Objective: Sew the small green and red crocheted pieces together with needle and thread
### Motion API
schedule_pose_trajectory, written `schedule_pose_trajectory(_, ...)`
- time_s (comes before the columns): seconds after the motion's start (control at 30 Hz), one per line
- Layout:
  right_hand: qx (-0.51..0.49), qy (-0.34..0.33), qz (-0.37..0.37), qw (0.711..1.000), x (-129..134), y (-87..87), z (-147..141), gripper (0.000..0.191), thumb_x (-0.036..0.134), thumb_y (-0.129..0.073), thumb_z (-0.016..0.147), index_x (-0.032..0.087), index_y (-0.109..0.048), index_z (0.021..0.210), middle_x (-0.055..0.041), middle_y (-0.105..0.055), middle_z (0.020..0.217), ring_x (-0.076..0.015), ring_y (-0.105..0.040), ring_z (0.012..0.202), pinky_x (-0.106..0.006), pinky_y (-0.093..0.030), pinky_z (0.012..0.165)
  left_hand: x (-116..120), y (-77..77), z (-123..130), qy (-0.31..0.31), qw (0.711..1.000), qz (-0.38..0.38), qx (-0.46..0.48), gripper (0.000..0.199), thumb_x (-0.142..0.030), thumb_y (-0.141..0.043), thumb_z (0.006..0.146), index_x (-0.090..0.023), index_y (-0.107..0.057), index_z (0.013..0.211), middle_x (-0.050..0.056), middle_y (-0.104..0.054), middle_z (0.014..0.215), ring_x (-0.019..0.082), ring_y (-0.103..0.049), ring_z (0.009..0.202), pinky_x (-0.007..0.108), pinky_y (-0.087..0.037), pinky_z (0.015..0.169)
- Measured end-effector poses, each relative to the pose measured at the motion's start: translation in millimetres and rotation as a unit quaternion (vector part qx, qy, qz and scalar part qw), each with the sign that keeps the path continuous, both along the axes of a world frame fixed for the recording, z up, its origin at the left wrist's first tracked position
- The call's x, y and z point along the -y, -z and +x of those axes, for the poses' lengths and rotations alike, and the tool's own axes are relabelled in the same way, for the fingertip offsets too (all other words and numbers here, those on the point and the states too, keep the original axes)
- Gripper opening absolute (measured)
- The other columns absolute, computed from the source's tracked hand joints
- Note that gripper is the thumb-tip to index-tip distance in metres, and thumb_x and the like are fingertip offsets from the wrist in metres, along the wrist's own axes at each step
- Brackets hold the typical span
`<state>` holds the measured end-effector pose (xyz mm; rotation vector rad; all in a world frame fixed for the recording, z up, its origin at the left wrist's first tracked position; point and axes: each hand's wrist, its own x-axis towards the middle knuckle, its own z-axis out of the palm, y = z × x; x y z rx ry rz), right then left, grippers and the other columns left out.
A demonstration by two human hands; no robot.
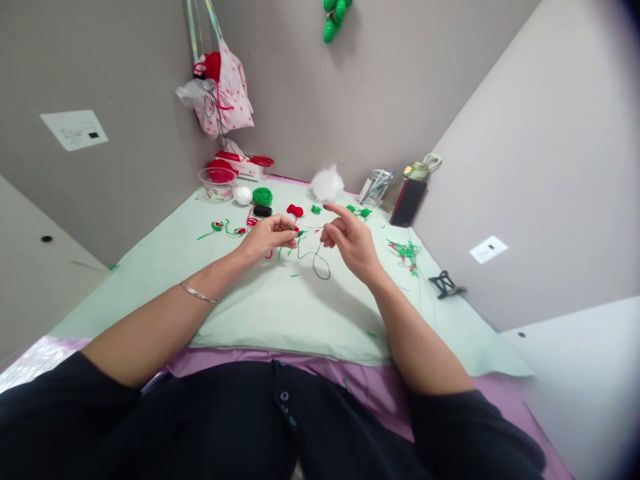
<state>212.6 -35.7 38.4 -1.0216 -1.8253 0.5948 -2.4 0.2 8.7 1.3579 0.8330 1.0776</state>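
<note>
Between the thumb and fingers of my left hand (267, 238) is a small red and green yarn piece (296, 230), with green yarn ends hanging below it. My right hand (351, 241) is to its right, index finger extended and thumb near the curled fingers. A dark thread (321, 277) runs in a loop from the yarn piece up to my right fingertips, which are pinched on it. A red yarn bow shape (295, 211) lies just beyond my hands, beside a small green piece (317, 209).
At the back stand a clear tub with red yarn (219, 192), white stuffing (327, 184), a pen holder (375, 189) and a phone (409, 203). Green yarn ball (263, 196) lies behind my left hand. Yarn scraps (407, 253) and a black stand (447, 285) lie right.
</note>
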Motion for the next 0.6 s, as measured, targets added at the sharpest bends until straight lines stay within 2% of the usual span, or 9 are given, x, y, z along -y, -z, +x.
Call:
schedule_pose_trajectory(0.1, 0.046, 0.021, 0.034, 0.998, 6.4, 3.1, -7.6, 0.04, 0.029, -0.051, 0.098, 0.023, -0.055, 0.137, 0.0029, -0.062, 0.072, -0.0132, -0.058, 0.064, -0.03, -0.05, 0.069, 0.5, 0.5, 1.1, 0.01, 1.0, 0.001, -0.001, 0.031, -0.032, -0.085, 0.071, -0.015, -0.065, 0.089, 0.001, -0.068, 0.074, 0.014, -0.069, 0.071, 0.032, -0.056, 0.079)
schedule_pose_trajectory(0.23, 0.077, 0.025, 0.042, 0.996, 8.8, 4.5, -10.4, 0.041, 0.024, -0.049, 0.097, 0.022, -0.055, 0.137, 0.0028, -0.062, 0.072, -0.0139, -0.059, 0.064, -0.03, -0.049, 0.069, 0.7, 1.1, 2.2, 0.021, 1.0, 0.001, -0.015, 0.034, -0.034, -0.086, 0.071, -0.015, -0.065, 0.089, 0.001, -0.069, 0.072, 0.015, -0.069, 0.069, 0.032, -0.054, 0.077)
schedule_pose_trajectory(0.47, 0.121, 0.033, 0.061, 0.99, 8.8, 5.1, -11.2, 0.039, 0.023, -0.046, 0.098, 0.021, -0.056, 0.135, 0.0025, -0.062, 0.07, -0.014, -0.059, 0.064, -0.028, -0.047, 0.069, -1.4, 4.9, 2.7, 0.029, 0.999, 0.01, -0.025, 0.033, -0.035, -0.085, 0.072, -0.016, -0.065, 0.089, 0.0, -0.068, 0.072, 0.015, -0.07, 0.068, 0.03, -0.052, 0.073)
schedule_pose_trajectory(0.6, 0.147, 0.046, 0.075, 0.985, 9.7, 5.4, -10.9, 0.033, 0.024, -0.046, 0.099, 0.023, -0.058, 0.129, 0.0015, -0.063, 0.071, -0.0151, -0.06, 0.065, -0.028, -0.047, 0.07, -0.9, 5.3, 2.3, 0.041, 0.999, -0.003, -0.017, 0.034, -0.037, -0.086, 0.071, -0.016, -0.066, 0.089, 0.001, -0.069, 0.073, 0.016, -0.07, 0.07, 0.032, -0.054, 0.076)
